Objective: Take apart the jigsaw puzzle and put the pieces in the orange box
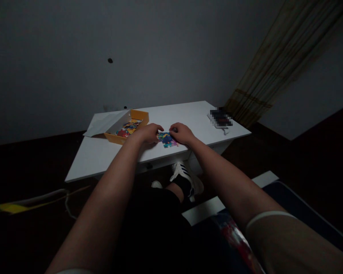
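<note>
A small joined patch of jigsaw puzzle [168,140], blue, teal and purple, lies on the white table near its front edge. At the patch's left side is my left hand [149,134], its forefinger stretched out and apart from the thumb. My right hand [183,134] rests at the patch's right side with curled fingers. A small dark spot shows by those fingertips, and whatever they pinch is hidden. To the left of my left hand stands an orange-yellow open box [114,138] holding several loose jigsaw pieces [128,128].
A white sheet [103,123] leans by the box on the white table [177,114]. A blurred-out dark object [221,117] with a white strap lies at the right end. Behind are a wall and a curtain [254,87]. A glossy colourful package [237,239] is beside my leg.
</note>
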Action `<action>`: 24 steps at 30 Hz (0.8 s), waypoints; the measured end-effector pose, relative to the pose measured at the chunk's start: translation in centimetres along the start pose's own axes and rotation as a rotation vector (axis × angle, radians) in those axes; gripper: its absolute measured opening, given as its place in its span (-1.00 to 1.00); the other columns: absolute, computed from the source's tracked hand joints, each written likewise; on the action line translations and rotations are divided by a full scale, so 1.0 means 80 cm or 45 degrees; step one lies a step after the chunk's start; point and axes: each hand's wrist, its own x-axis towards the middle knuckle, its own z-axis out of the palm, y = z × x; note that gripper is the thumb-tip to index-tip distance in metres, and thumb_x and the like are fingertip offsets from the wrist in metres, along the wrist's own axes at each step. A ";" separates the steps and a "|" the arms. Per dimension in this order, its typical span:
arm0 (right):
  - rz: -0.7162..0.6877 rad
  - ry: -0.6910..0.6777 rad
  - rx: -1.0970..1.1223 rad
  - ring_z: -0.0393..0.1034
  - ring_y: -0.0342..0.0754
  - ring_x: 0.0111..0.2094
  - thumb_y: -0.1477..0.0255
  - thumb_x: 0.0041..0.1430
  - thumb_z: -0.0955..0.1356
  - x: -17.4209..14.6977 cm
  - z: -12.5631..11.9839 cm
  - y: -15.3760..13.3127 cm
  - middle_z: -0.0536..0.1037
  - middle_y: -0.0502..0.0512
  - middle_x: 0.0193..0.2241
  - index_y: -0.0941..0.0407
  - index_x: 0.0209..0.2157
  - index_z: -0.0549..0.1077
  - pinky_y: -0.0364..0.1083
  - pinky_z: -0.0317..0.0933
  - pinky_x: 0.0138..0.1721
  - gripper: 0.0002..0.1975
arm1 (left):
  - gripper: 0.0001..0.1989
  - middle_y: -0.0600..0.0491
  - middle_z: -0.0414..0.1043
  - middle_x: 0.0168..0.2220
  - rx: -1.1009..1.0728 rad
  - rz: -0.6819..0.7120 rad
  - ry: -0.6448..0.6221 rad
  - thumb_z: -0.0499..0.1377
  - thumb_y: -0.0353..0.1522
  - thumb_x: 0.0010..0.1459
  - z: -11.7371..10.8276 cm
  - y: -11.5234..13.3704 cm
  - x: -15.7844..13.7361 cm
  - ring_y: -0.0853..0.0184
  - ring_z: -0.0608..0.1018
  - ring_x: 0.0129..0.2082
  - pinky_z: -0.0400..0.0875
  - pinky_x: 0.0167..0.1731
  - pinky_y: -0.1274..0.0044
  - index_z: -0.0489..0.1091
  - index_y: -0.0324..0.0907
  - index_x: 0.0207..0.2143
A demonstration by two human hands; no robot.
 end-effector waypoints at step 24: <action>-0.029 -0.004 -0.068 0.59 0.17 0.14 0.36 0.41 0.45 -0.003 0.001 0.002 0.73 0.22 0.11 0.04 -0.01 0.74 0.04 0.41 0.19 -0.78 | -0.71 -0.06 0.65 -0.16 -0.273 -0.486 1.069 0.40 -0.25 0.24 -0.073 -0.070 -0.058 0.10 0.64 -0.09 0.56 0.07 0.32 0.66 -0.10 0.00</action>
